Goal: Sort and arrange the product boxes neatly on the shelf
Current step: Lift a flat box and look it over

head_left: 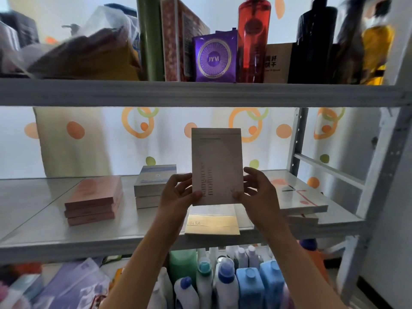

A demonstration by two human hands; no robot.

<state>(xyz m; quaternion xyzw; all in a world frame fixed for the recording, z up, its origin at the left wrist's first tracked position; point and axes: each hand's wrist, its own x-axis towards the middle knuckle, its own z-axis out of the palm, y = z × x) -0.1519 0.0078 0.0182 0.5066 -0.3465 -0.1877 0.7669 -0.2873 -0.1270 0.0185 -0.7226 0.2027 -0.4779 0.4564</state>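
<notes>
Gripping flat matte cardboard box [216, 166], both hands

a grey metal shelving unit [200, 94] fills the view, its perforated upright [297, 139] standing at the right. behind it hangs a white backing [174, 139] printed with orange dots, orange rings and green spots, glowing with light from behind so the shelves look dim. a pale wall [399, 197] runs down the right edge.

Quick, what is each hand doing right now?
Left hand: grips the grey box by its left edge.
Right hand: grips the same box's right edge.
</notes>
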